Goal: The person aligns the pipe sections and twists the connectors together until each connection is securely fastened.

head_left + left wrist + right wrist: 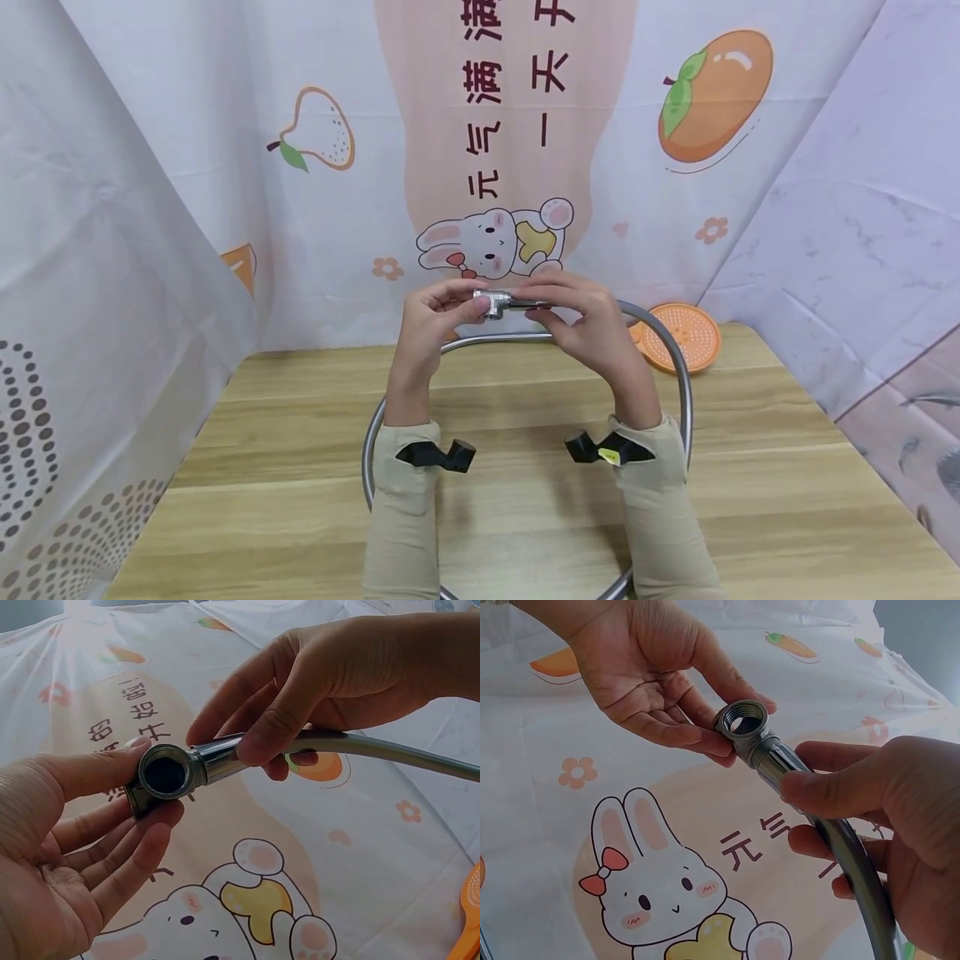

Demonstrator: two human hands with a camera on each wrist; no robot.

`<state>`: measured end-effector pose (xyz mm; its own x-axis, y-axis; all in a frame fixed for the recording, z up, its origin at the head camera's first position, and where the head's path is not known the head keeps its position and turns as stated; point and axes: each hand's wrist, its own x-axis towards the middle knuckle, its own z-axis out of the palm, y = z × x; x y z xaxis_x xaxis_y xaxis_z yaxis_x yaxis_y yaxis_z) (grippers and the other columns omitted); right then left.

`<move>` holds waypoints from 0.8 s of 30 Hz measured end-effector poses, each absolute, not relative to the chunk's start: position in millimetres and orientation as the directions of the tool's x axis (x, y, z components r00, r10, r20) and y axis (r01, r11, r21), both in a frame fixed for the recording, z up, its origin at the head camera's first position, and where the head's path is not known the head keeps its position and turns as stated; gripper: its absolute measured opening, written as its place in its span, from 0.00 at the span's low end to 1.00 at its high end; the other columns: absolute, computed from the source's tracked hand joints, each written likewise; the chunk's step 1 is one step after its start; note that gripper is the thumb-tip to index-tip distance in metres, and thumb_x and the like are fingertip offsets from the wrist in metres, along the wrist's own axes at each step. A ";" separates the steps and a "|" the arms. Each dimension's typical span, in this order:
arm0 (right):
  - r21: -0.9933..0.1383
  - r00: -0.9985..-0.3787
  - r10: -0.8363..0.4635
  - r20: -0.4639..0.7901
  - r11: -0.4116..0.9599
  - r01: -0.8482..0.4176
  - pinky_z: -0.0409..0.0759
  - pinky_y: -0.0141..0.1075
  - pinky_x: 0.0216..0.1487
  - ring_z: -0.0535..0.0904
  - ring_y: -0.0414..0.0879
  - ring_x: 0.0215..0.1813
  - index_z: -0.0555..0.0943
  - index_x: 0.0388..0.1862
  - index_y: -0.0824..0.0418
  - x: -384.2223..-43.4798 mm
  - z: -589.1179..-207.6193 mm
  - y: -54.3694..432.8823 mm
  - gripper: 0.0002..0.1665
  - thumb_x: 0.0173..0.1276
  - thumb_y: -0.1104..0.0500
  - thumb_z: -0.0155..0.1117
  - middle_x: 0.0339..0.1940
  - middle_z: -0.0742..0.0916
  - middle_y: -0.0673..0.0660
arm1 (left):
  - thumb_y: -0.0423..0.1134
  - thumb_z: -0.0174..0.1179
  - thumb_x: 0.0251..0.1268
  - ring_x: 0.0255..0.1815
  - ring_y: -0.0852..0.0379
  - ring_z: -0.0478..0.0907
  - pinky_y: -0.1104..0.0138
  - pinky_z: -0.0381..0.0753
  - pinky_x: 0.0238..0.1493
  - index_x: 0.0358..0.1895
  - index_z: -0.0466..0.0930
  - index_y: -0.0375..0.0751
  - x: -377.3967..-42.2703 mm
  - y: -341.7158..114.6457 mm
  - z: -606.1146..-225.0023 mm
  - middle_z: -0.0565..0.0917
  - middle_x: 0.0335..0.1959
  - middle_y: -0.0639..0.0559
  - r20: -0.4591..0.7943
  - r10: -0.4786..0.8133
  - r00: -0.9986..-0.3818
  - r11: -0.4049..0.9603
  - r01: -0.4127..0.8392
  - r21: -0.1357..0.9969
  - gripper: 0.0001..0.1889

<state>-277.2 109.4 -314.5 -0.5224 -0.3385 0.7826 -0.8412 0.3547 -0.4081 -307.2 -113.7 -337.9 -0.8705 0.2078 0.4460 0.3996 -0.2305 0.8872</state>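
Above the far part of the table, my left hand (422, 325) pinches a chrome fitting (154, 801) between thumb and fingers. The fitting has a round, internally threaded opening (748, 718), which faces the wrist cameras. My right hand (592, 321) grips the shiny metal end (221, 756) of a grey shower hose (684, 392), thumb on one side and fingers on the other. That hose end meets the side of the fitting in line with it. From the right hand, the hose bends away in a wide loop around both forearms.
An orange perforated shower head (684, 337) lies at the table's back right. The wood-grain table (285, 500) ends at a printed cloth (330, 250) hanging behind it, with more cloth on both sides. Black wrist cameras sit on both beige sleeves (405, 517).
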 end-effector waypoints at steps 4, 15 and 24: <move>-0.418 -0.530 -0.325 0.783 0.354 -0.836 0.80 0.22 0.52 0.85 0.50 0.45 0.89 0.47 0.65 -276.6 -313.7 110.0 0.19 0.57 0.78 0.73 0.45 0.91 0.60 | 0.27 0.69 0.63 0.29 0.61 0.83 0.68 0.88 0.40 0.47 0.85 0.24 -308.0 -112.8 -337.3 0.87 0.32 0.54 0.443 0.210 -0.872 -0.237 0.394 0.888 0.12; -0.427 -0.593 -0.315 0.741 0.461 -0.778 0.82 0.29 0.46 0.85 0.49 0.41 0.88 0.50 0.67 -274.6 -313.1 111.0 0.18 0.60 0.73 0.73 0.45 0.91 0.61 | 0.22 0.69 0.59 0.36 0.60 0.84 0.70 0.85 0.43 0.50 0.81 0.20 -308.0 -112.7 -337.7 0.88 0.35 0.57 0.487 0.247 -0.838 -0.221 0.441 0.870 0.16; -0.443 -0.597 -0.356 0.719 0.428 -0.788 0.86 0.42 0.53 0.86 0.50 0.53 0.84 0.61 0.61 -275.5 -315.4 110.6 0.25 0.65 0.71 0.71 0.57 0.88 0.59 | 0.23 0.68 0.61 0.36 0.60 0.84 0.68 0.87 0.45 0.49 0.84 0.25 -309.7 -112.2 -339.7 0.87 0.35 0.56 0.462 0.227 -0.858 -0.213 0.419 0.883 0.13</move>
<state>-275.5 110.6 -315.4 -0.5972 -0.3558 0.7188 -0.7880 0.4276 -0.4430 -309.7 -112.2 -339.7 -0.8577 0.2266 0.4616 0.4189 -0.2126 0.8828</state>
